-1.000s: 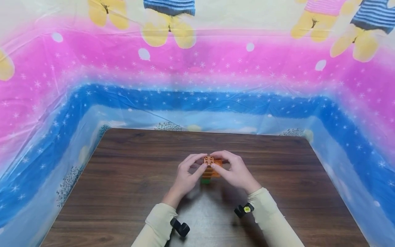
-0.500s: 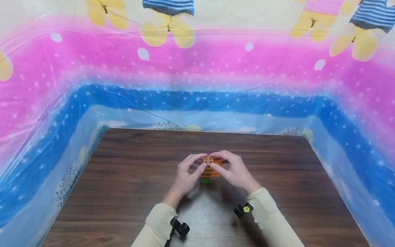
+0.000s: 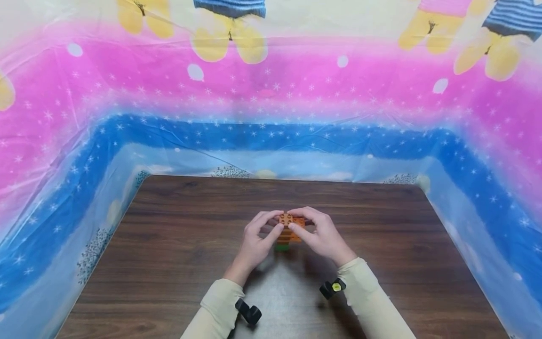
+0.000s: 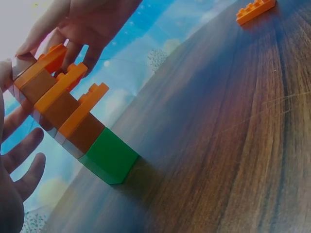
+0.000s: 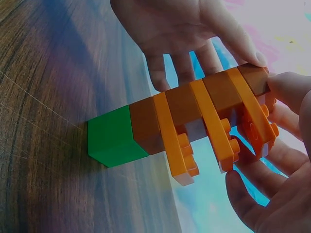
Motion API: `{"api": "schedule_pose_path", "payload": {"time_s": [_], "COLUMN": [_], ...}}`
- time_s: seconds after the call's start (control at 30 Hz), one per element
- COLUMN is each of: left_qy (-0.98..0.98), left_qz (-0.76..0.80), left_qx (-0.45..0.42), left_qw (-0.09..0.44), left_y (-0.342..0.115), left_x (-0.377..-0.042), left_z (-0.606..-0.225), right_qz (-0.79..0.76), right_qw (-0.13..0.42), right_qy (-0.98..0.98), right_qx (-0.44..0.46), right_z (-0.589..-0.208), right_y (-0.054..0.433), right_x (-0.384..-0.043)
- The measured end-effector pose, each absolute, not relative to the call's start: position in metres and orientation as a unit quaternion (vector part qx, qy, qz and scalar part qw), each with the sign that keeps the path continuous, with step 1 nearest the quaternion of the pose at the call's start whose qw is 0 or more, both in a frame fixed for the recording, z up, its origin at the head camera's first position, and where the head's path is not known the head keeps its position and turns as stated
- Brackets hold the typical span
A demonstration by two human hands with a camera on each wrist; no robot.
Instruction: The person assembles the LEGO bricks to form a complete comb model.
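Observation:
A tower of toy building blocks stands upright on the table, with a green block [image 5: 114, 138] at its foot. Above it, brown blocks [image 4: 63, 108] alternate with thin orange blocks [image 5: 214, 124] that jut out to one side, studs showing. My left hand [image 3: 257, 235] and right hand [image 3: 321, 231] meet around the top brown block [image 3: 285, 219], pinching it from both sides with thumbs and index fingers. In the right wrist view, both thumbs press close together at this block's edge. The other fingers of both hands spread loosely beside the tower.
The dark wood-grain table [image 3: 169, 263] reaches back to a patterned cloth [image 3: 271, 141] hanging around three sides. A separate orange block [image 4: 256, 10] lies on the table in the left wrist view. Black cameras [image 3: 248, 312] are strapped at both wrists.
Both hands keep their hold at the top of the tower. Only a slight shift of the head view shows.

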State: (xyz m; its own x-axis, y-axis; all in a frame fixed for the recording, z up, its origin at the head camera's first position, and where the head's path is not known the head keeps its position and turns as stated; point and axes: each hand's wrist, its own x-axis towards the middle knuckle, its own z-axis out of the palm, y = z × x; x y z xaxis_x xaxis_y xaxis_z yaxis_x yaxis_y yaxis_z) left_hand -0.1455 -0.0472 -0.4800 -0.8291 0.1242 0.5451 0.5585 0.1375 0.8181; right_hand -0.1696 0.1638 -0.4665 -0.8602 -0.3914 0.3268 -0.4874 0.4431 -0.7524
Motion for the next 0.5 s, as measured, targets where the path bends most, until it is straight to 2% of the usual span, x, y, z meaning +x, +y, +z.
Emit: {"api": "schedule_pose_path", "payload": {"time_s": [0.5], "left_qy": [-0.731], "left_qz": [-0.617], "left_qx": [-0.232], "left_qw": [0.18], "left_y": [-0.0447], "left_x": [-0.1462], "left_z": [-0.4827], "right_qz": [0.469], "right_qw": [0.053], "right_qy": [-0.846], "right_qx": [0.248], "right_z": [-0.4683], "right_y": [0.1638], "right_x": [-0.1672]}}
